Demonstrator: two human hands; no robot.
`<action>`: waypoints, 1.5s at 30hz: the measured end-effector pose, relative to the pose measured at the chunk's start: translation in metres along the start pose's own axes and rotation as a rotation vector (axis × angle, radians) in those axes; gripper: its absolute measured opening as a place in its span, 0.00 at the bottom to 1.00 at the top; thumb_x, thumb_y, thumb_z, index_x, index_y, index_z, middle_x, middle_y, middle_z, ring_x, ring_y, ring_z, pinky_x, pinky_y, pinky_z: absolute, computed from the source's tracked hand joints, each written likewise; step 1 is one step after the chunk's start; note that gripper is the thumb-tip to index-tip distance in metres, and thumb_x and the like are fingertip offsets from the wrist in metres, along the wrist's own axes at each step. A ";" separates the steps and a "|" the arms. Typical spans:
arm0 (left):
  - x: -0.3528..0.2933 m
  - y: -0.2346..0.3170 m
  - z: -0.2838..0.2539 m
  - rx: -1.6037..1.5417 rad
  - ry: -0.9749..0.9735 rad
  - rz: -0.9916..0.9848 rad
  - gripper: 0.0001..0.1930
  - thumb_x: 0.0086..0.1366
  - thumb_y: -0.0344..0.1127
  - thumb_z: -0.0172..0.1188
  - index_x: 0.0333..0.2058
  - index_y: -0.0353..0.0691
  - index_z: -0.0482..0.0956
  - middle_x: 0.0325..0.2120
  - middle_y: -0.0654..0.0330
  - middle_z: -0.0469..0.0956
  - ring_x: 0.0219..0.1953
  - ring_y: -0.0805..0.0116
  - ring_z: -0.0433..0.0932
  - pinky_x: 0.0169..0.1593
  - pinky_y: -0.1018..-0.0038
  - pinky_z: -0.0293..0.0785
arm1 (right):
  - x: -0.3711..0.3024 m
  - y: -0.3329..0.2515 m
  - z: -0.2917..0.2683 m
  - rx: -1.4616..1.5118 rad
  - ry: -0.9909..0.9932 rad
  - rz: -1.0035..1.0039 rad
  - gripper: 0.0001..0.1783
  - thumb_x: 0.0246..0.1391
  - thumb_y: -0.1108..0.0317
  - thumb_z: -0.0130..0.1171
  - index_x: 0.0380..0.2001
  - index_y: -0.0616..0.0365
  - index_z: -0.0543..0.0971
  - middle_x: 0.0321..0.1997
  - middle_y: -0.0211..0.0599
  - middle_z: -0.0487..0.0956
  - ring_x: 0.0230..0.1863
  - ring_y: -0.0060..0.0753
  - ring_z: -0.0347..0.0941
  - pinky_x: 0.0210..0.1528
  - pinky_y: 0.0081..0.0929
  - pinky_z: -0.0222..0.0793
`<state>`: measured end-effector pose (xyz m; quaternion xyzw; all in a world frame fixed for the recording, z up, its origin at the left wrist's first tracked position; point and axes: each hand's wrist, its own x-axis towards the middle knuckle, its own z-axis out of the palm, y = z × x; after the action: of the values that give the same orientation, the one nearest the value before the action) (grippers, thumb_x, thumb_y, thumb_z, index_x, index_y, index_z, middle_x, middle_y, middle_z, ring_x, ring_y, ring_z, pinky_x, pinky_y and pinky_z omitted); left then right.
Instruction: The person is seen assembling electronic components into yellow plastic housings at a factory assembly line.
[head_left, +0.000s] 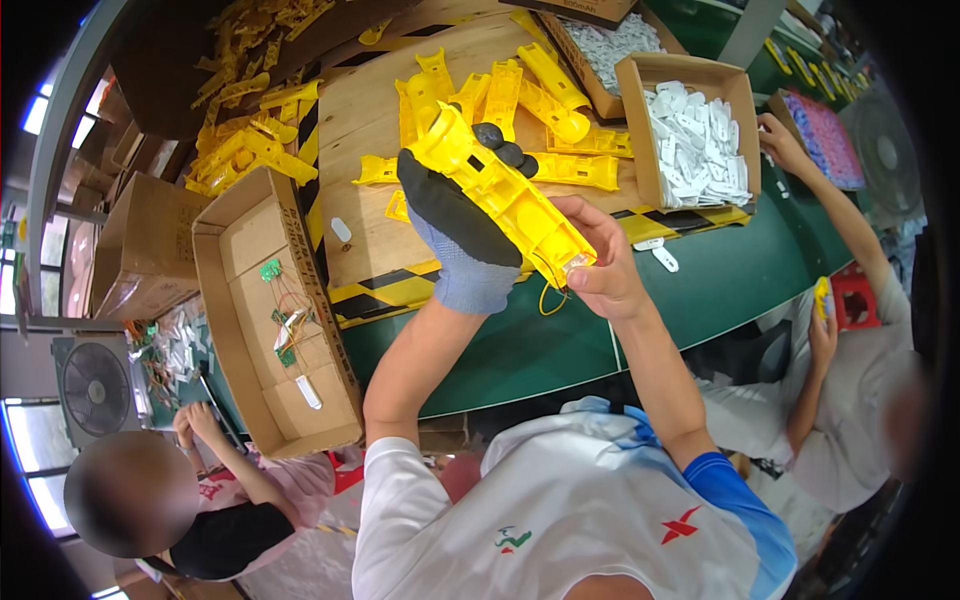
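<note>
Above green tabletop (710,295), yellow casing (514,206) slants lengthwise toward lower right.

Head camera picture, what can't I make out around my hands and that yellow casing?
In the head view:
- Underside of the yellow casing: faces away, partly behind the left hand.
- Small clear piece at its near end: too small, partly covered by the right hand.
- Ends of the yellow wire: hidden behind the casing.

Open-sided yellow plastic housing (505,205), slanted mid-air
</note>
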<state>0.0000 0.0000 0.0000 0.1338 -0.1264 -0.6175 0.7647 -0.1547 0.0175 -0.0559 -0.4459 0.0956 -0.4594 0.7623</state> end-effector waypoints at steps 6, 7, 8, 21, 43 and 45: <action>0.010 0.002 -0.011 -0.017 0.081 0.009 0.24 0.69 0.58 0.40 0.42 0.42 0.69 0.29 0.56 0.75 0.29 0.60 0.75 0.35 0.65 0.74 | 0.000 -0.012 0.017 -0.166 0.109 0.034 0.37 0.48 0.68 0.68 0.60 0.66 0.64 0.48 0.42 0.79 0.49 0.29 0.76 0.58 0.25 0.67; 0.013 0.003 -0.012 -0.023 0.087 0.012 0.24 0.69 0.58 0.40 0.42 0.42 0.69 0.29 0.56 0.75 0.29 0.60 0.75 0.35 0.65 0.74 | -0.004 -0.011 0.015 -0.250 0.147 0.076 0.35 0.50 0.68 0.66 0.59 0.66 0.65 0.44 0.41 0.80 0.45 0.28 0.77 0.55 0.25 0.68; 0.016 0.005 -0.014 -0.013 0.086 0.049 0.24 0.69 0.59 0.39 0.42 0.42 0.69 0.29 0.56 0.75 0.29 0.59 0.74 0.36 0.65 0.74 | -0.008 -0.010 0.011 -0.333 0.185 0.117 0.32 0.52 0.68 0.64 0.59 0.65 0.65 0.40 0.41 0.81 0.41 0.28 0.77 0.52 0.24 0.69; 0.026 0.042 -0.002 0.443 0.132 0.554 0.28 0.71 0.59 0.36 0.45 0.37 0.71 0.35 0.53 0.76 0.35 0.58 0.78 0.45 0.62 0.76 | -0.036 -0.041 -0.012 -0.351 0.163 0.140 0.11 0.61 0.64 0.56 0.35 0.63 0.76 0.28 0.40 0.80 0.24 0.21 0.75 0.28 0.18 0.71; 0.003 0.037 0.023 0.718 -0.304 0.007 0.20 0.64 0.27 0.57 0.54 0.34 0.71 0.36 0.61 0.79 0.36 0.73 0.77 0.39 0.76 0.75 | 0.054 -0.068 -0.002 -0.616 -0.025 0.252 0.19 0.63 0.58 0.55 0.25 0.63 0.80 0.22 0.30 0.78 0.25 0.19 0.74 0.28 0.16 0.67; 0.001 0.036 0.032 0.627 -0.273 0.173 0.19 0.69 0.33 0.51 0.57 0.34 0.66 0.29 0.58 0.76 0.26 0.66 0.75 0.32 0.72 0.73 | 0.046 -0.058 -0.009 -0.691 -0.019 -0.032 0.18 0.60 0.57 0.58 0.35 0.65 0.80 0.32 0.37 0.81 0.37 0.24 0.77 0.42 0.22 0.70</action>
<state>0.0210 0.0049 0.0429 0.2672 -0.4217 -0.4936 0.7121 -0.1696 -0.0343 -0.0043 -0.6832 0.2313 -0.4078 0.5598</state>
